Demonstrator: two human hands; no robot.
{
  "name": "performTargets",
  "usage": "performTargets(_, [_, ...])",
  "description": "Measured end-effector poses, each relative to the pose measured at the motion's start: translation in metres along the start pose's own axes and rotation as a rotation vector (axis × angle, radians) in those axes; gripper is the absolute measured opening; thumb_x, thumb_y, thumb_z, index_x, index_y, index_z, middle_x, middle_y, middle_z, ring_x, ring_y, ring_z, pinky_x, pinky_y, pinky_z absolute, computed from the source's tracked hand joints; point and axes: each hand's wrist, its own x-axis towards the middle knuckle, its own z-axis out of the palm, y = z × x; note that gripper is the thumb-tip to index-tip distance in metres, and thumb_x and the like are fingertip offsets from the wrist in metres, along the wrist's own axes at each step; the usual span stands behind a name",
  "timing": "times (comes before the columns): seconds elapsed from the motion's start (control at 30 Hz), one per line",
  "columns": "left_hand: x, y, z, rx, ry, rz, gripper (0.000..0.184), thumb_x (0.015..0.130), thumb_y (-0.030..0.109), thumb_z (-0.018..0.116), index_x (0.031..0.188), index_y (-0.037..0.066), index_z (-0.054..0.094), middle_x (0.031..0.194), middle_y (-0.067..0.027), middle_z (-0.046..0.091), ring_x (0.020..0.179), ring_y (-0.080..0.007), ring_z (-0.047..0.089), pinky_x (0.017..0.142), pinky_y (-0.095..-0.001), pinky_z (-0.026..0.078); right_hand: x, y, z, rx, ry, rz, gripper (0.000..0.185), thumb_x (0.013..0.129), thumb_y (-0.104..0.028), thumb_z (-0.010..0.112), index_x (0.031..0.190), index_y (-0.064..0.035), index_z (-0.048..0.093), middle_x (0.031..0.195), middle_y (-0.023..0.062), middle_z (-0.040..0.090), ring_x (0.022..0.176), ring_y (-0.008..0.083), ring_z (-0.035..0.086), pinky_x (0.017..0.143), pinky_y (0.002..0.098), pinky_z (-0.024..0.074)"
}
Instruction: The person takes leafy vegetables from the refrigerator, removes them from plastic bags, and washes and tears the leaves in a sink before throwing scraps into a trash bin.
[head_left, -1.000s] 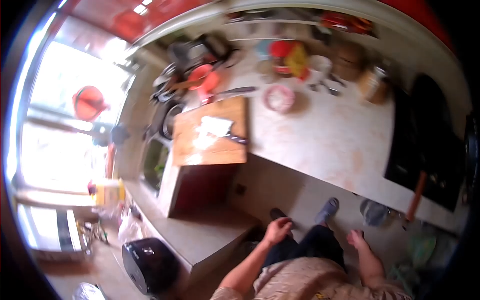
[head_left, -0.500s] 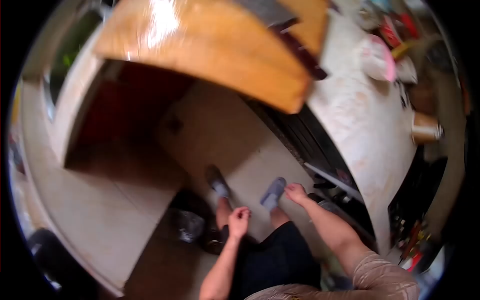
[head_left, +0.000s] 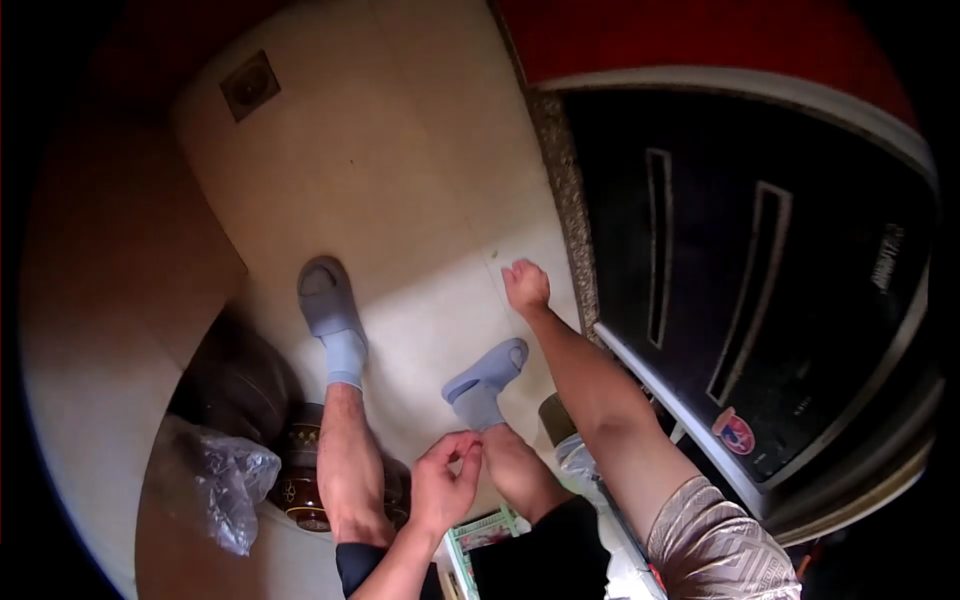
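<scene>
Over pale floor (head_left: 430,200), right edge, by flat black panel (head_left: 702,250): right hand (head_left: 527,287), fingers curled. Left hand (head_left: 445,486) by bare shin (head_left: 522,470), thumb near fingertips.

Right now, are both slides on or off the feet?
On. Socked ankles rise from the left slide and the right slide.

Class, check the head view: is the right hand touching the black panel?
No, a strip of pale floor shows between the right hand and the black panel.

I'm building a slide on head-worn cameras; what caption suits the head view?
Bare left hand and bare right hand above grey slip-on slippers on a pale floor, beside a black slotted panel.
</scene>
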Motion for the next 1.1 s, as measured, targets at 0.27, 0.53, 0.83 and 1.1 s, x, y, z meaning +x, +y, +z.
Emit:
performTargets(0.27, [0.018,0.003,-0.006,-0.048,0.059,0.043,0.015,0.081,0.004,0.063,0.096,0.000,0.063,0.087,-0.0103,0.067,0.078,-0.0170,0.064,0.071,-0.0286,0.050,0.039,-0.005,0.069,-0.045,0.168,0.116,0.014,0.073,-0.018,0.063,0.073,-0.0053,0.059,0.070,0.0162,0.062,0.068,0.0367,0.060,0.063,0.0431,0.0494])
performTargets(0.53, [0.022,-0.028,0.010,-0.086,-0.014,-0.045,0.018,0.089,0.005,0.055,0.105,-0.002,0.060,0.085,-0.0062,0.065,0.078,-0.0098,0.059,0.075,-0.0237,0.048,-0.219,0.153,-0.034,0.610,0.047,0.626,0.005,0.080,-0.009,0.060,0.078,-0.0057,0.057,0.072,0.0035,0.059,0.070,0.0122,0.055,0.065,0.0280,0.0453])
performTargets(0.83, [0.021,-0.074,0.017,0.053,-0.042,-0.148,0.014,0.091,0.004,0.054,0.102,-0.002,0.059,0.085,-0.0058,0.064,0.078,-0.0105,0.059,0.074,-0.0241,0.049,-0.452,0.290,-0.080,0.646,0.134,1.535,0.041,0.074,-0.017,0.067,0.113,-0.0087,0.056,0.097,0.0144,0.061,0.085,0.0255,0.060,0.059,0.0385,0.0463])
performTargets(1.1, [0.020,-0.083,0.015,0.039,-0.003,-0.050,0.016,0.090,0.006,0.055,0.101,-0.004,0.059,0.084,-0.0048,0.063,0.076,-0.0096,0.056,0.071,-0.0228,0.047,-0.428,0.296,-0.071,0.594,-0.192,1.315,0.036,0.085,-0.020,0.057,0.117,-0.0053,0.050,0.115,0.0129,0.058,0.109,0.0279,0.054,0.087,0.0407,0.0427])
